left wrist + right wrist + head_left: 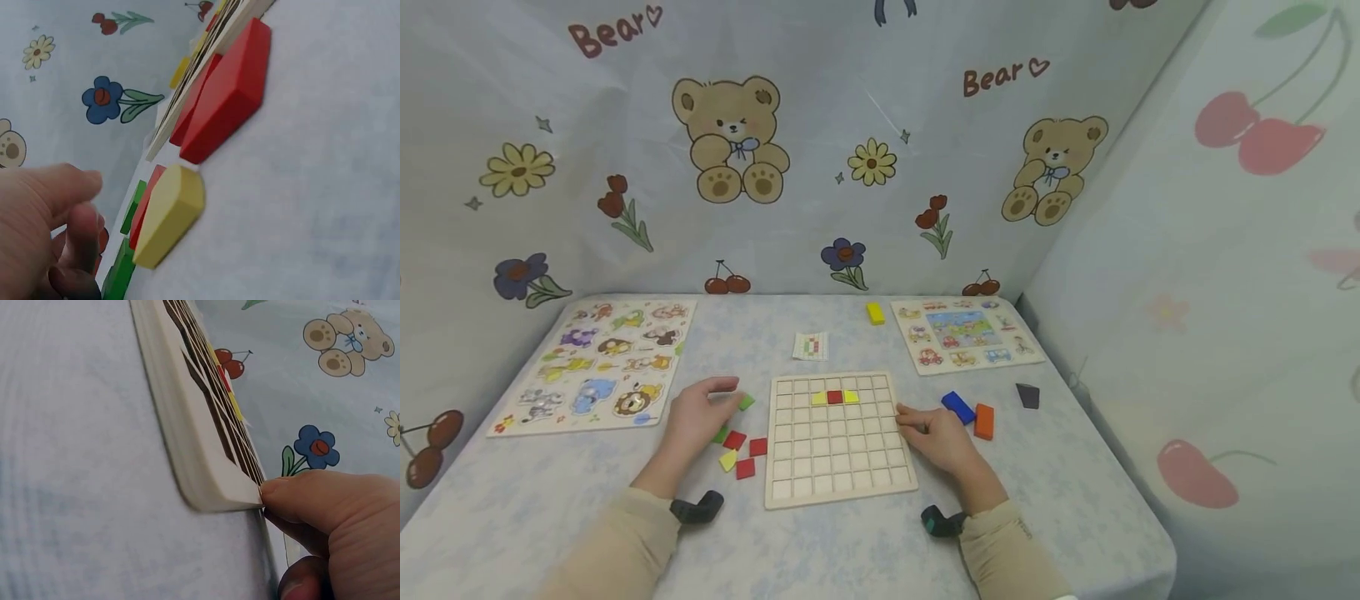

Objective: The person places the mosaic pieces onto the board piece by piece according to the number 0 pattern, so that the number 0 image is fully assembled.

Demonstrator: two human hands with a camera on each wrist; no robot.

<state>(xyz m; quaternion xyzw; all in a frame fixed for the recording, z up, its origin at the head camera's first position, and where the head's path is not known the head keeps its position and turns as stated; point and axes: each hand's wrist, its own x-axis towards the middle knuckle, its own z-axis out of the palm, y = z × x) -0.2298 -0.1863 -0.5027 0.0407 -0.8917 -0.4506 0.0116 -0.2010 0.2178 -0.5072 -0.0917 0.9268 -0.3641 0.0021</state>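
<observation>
My right hand [942,437] pinches the right edge of a wooden grid board [831,499]. In the right wrist view the thumb presses on the rim near a corner. A red tile [835,397] sits in an upper row of the board between two yellow tiles [819,398]. Left of the board, my left hand [700,414] hovers with loosely bent fingers over a green tile [746,402]. Nothing shows between those fingers in the left wrist view. Nearby on the table lie red tiles [228,94], a yellow tile [169,215] and another green tile [119,275].
An animal puzzle board [602,358] lies at the back left, a vehicle puzzle board [962,333] at the back right. A small pattern card [811,346] and a yellow block [875,313] lie behind the grid. Blue [957,407], orange [984,422] and black [1028,396] pieces lie to the right.
</observation>
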